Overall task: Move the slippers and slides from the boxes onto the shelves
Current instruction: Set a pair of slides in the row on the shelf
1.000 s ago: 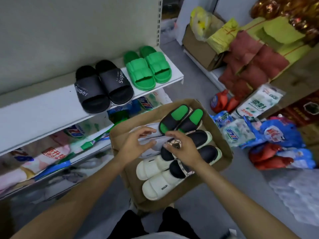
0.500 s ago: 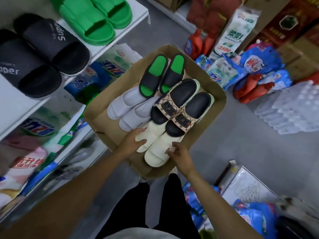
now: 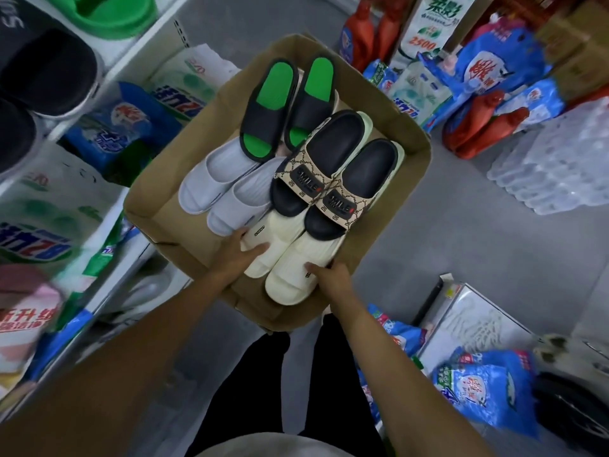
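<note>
Two hands work at the near end of an open brown cardboard box [image 3: 158, 196] on the grey floor. Left hand [image 3: 235, 255] grips the left cream ribbed rubber slide [image 3: 276, 239]; right hand [image 3: 333, 275] curls round the right cream slide [image 3: 296, 278]. Also in box: grey slides [image 3: 211, 179], black/green slides [image 3: 270, 110], black slides w/ patterned tan straps [image 3: 316, 186] atop the cream pair. White shelf [image 3: 145, 44] at left holds black & green slides.
</note>
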